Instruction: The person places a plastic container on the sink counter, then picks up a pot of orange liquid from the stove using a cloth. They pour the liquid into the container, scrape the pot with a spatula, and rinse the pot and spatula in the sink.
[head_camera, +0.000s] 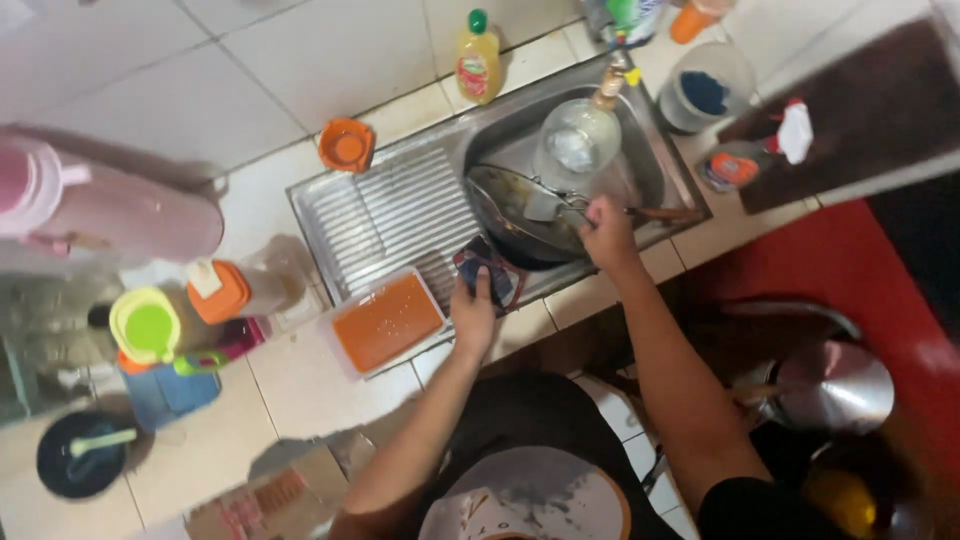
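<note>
Cap crown: grey and white cap, nearest the camera, at the bottom edge between both forearms.
Bench: white tiled bench carries the sink unit and the containers; a dark shadow falls across its left part.
Room: white tiled wall behind the bench; red floor area to the right, with a metal lidded pot standing low beside it.
Sink: steel sink with a ribbed drainboard; a clear glass bowl sits under the tap.
Wok: dark wok rests tilted in the basin, its inside looking smeared; washing appears under way, rinsing not yet done.
Right hand: right hand, grip closed on the wok handle at the basin's front rim.
Left hand: left hand, grip pressed flat on a dark sponge at the drainboard edge, fingers together.
Tub: clear tub with orange contents just left of the sponge.
Bottle: yellow dish-soap bottle behind the sink.
Lid: small orange lid at the drainboard's far corner.
</note>
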